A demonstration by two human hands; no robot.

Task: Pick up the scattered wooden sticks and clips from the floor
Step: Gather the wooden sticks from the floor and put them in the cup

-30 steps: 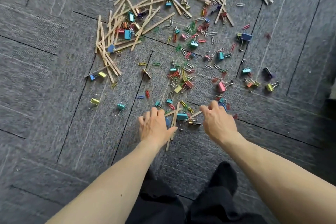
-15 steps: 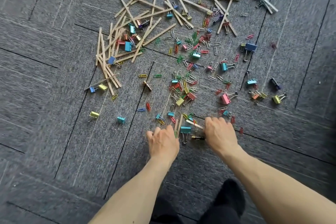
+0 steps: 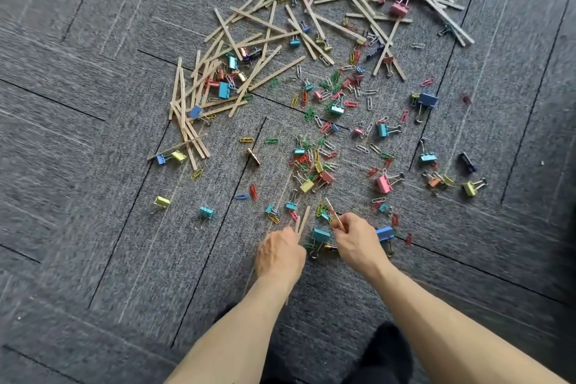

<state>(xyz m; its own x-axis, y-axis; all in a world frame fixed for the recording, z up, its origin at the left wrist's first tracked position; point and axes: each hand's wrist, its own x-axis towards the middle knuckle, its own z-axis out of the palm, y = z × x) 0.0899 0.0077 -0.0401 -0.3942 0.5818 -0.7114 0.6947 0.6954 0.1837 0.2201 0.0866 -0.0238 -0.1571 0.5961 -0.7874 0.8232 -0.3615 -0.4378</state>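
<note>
Head view: wooden sticks lie heaped toward the far side of the grey carpet, with coloured clips strewn nearer. The left hand, fingers curled, grips two sticks, and the right hand pinches one stick. A teal binder clip lies between the hands.

Landmark: teal binder clip, lying flat. Just left of it, two wooden sticks gripped in your left hand; just right, one stick pinched by your right hand. Beyond it: crossed stick pile, scattered coloured clips.
</note>
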